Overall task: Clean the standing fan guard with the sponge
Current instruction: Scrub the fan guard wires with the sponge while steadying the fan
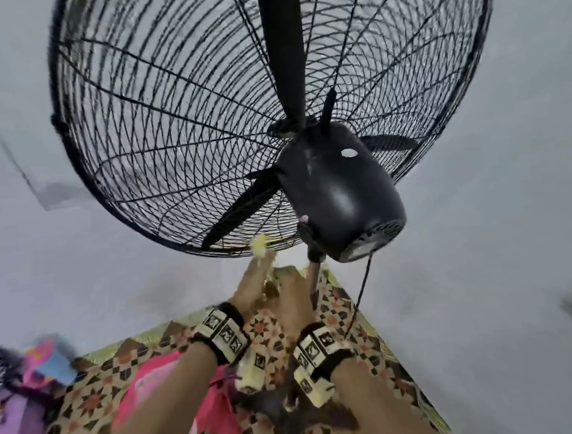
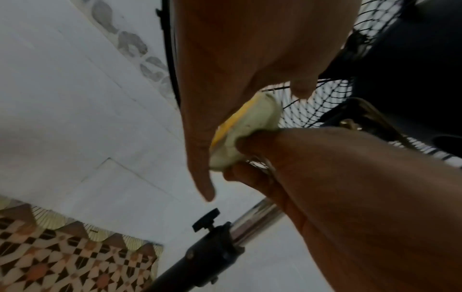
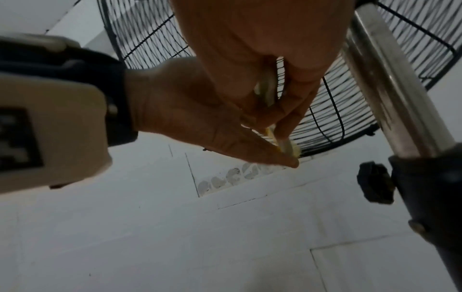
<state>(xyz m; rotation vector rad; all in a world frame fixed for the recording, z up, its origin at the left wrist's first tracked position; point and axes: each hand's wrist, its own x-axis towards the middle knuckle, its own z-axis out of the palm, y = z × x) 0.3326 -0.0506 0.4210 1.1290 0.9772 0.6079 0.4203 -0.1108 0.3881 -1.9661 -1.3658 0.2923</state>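
Note:
The black wire fan guard (image 1: 167, 123) fills the upper head view, seen from behind and below. A yellow and pale sponge (image 1: 259, 245) sits against the guard's bottom rim. My left hand (image 1: 259, 263) reaches up and holds the sponge along its fingers. My right hand (image 1: 292, 291) is just beside it. In the left wrist view the right hand's fingertips (image 2: 247, 144) pinch the sponge (image 2: 250, 122) from below. The right wrist view shows both hands on the sponge (image 3: 287, 147) at the guard (image 3: 330, 118) rim.
The black motor housing (image 1: 341, 192) hangs just right of my hands, with its cord (image 1: 362, 289) trailing down. The chrome pole (image 3: 390, 89) and its black height knob (image 3: 375, 183) stand close on the right. A patterned mat (image 1: 97, 396) and pink cloth (image 1: 147, 382) lie below.

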